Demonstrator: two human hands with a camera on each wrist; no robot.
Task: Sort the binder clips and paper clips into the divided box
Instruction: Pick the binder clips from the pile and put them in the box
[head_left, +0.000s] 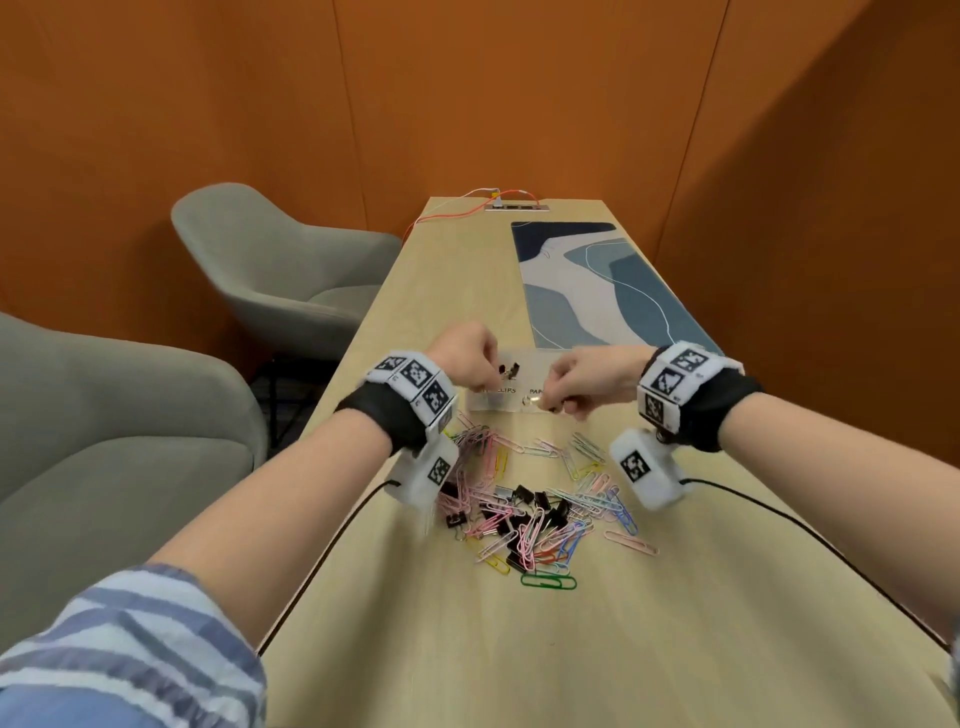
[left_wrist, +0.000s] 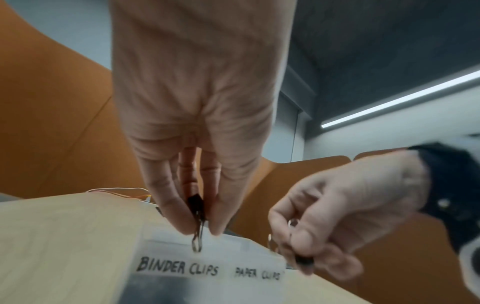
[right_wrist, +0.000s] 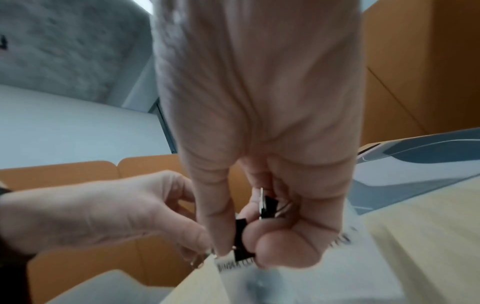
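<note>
A clear divided box lies on the table beyond the clip pile, its front labelled "BINDER CLIPS" and "PAPER CLIPS". My left hand hovers over the box's left part and pinches a black binder clip, whose wire handle hangs down. My right hand is close beside it at the box's front and grips black binder clips in curled fingers. A mixed pile of coloured paper clips and black binder clips lies between my wrists. Dark clips show in the left compartment.
A blue patterned mat lies beyond the box on the right. An orange cable runs to a socket strip at the table's far end. Two grey armchairs stand left of the table. Black wrist cables trail over the near tabletop.
</note>
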